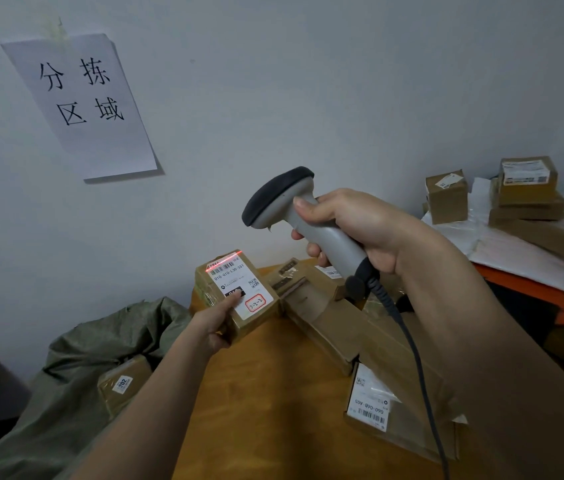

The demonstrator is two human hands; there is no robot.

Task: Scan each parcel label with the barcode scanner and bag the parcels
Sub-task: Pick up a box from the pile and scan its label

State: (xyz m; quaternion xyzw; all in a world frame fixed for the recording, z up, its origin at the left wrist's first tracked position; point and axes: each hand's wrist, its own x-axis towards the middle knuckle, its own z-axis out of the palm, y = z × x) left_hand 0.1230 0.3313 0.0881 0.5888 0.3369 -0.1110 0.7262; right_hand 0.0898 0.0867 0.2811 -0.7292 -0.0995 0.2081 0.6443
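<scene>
Right hand (353,230) fingers wrapped round the scanner (303,216), red line on the parcel (239,296) that left hand (213,323) fingers grip, just above the surface (273,393).

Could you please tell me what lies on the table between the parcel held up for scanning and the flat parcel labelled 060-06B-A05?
In the head view, long brown cardboard boxes lie between the held brown parcel and the flat labelled parcel.

I see an orange-brown wooden worktop (273,393) against the wall. Flat cardboard parcels (325,320) lie heaped across its far right part, and a labelled parcel (372,400) lies nearer me, label up.
</scene>
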